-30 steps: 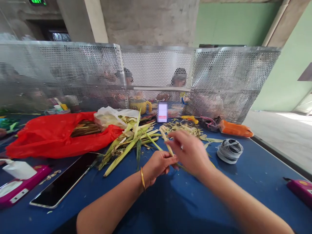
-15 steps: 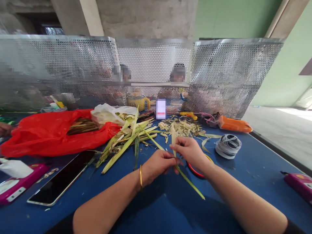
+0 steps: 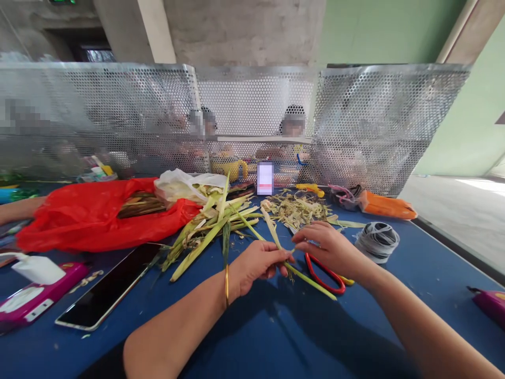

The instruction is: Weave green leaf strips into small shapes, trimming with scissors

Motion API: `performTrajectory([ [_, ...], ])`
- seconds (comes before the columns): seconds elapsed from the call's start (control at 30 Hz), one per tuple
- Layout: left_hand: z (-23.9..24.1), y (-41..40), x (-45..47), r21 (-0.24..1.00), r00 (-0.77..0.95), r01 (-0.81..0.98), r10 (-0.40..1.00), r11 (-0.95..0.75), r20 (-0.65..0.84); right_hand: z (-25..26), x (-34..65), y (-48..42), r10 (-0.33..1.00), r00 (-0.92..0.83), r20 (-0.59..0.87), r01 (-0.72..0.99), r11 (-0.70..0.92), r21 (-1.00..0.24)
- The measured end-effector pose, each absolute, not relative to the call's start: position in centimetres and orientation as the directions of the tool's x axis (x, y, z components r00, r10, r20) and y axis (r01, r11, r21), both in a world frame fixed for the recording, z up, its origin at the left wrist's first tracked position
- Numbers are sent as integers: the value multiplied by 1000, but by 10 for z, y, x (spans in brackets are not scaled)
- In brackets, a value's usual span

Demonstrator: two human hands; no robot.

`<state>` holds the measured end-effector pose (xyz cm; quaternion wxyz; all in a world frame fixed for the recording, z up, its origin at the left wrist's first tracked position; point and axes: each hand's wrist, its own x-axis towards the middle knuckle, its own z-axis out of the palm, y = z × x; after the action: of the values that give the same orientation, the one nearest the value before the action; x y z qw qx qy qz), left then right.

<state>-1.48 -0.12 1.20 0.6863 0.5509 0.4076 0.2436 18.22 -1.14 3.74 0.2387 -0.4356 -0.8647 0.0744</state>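
My left hand (image 3: 263, 263), a gold bangle at its wrist, pinches a long green leaf strip (image 3: 315, 281) and a pale dry husk-like strip (image 3: 271, 226) where they cross. The green strip's tail slants down to the right. My right hand (image 3: 335, 247) is just to the right, thumb and forefinger together on what looks like a thin pale fibre by the left fingertips. Beneath the right hand lie scissors (image 3: 341, 290) with red handles, their blades partly covered. To the left, a pile of green and pale leaf strips (image 3: 197, 247) rests on the blue table (image 3: 252, 342).
Leaf scraps (image 3: 300, 208) lie beyond my hands. At right are a ball of grey yarn (image 3: 377, 242) and an orange packet (image 3: 389, 205). A red plastic bag (image 3: 94, 226), a large phone (image 3: 110, 287) and a purple power strip (image 3: 74, 276) occupy the left. Perforated panels (image 3: 256, 105) stand behind.
My right hand has drawn away to the right from the pale strip, which now leans left. More of the scissors shows. The view has shifted slightly left.
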Motion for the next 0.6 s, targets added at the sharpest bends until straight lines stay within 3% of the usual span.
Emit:
performTrajectory([
  [0.17,11,-2,-14,943,567,167,754,287,-330,27,195,-18,751,-576,321,716,654,-245],
  [0.43,7,-3,-14,953,547,126,782,277,-300,27,192,-17,735,-514,443,785,611,-102],
  [0.6,9,-3,-14,917,521,-32,790,397,-324,41,191,-31,605,-343,718,852,522,-34],
])
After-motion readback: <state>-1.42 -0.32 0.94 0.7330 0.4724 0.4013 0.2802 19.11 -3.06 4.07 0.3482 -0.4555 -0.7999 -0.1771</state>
